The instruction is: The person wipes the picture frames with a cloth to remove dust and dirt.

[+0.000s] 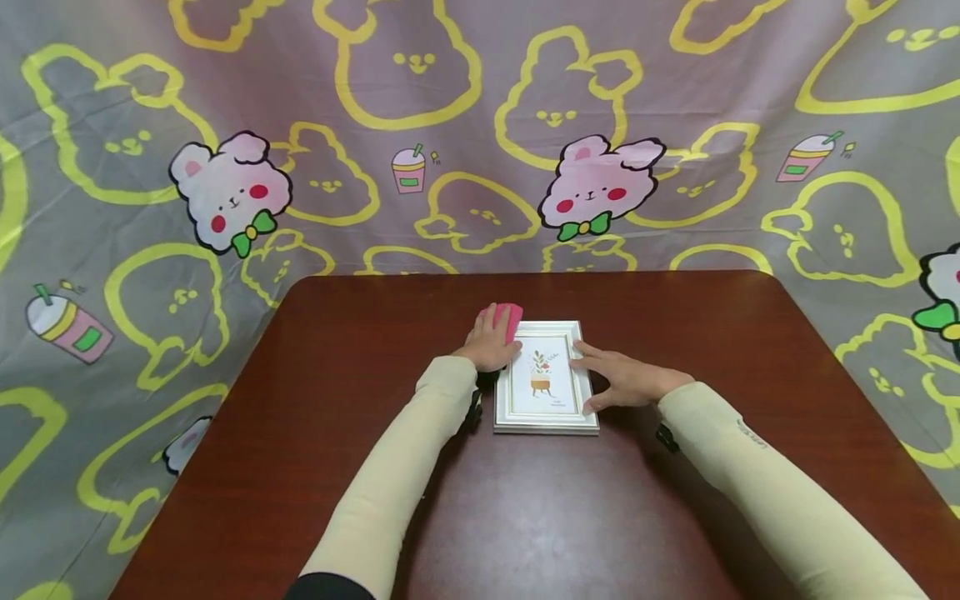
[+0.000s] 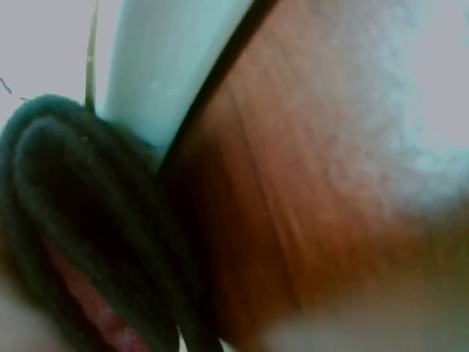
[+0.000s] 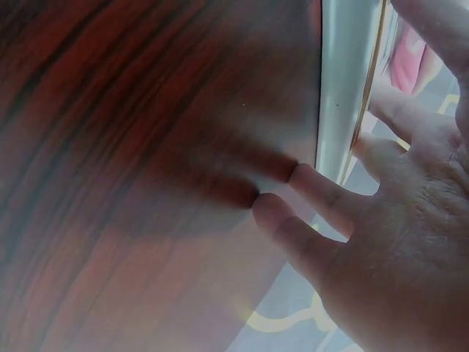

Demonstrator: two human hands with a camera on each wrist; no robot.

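Observation:
A white picture frame [image 1: 546, 425] with a drawing of a potted plant lies face up on the table. At its upper left, my left hand [image 1: 489, 343] holds a folded pink cloth [image 1: 513, 322], fingers over the cloth and thumb at the frame's left border. My right hand [image 1: 621, 377] is spread at the frame's right side, upper fingers over the border and thumb near the lower right corner. The right wrist view shows these fingers [image 3: 326, 202] beside the pale frame edge [image 3: 344, 73]. In the left wrist view, a dark blurred band [image 2: 95, 213] hides much of the hand.
The dark brown wooden table [image 1: 337, 333] has rounded far corners. Close behind it hangs a patterned curtain [image 1: 465, 150], which also runs along both sides. A black device [image 1: 667, 437] sits under the right wrist.

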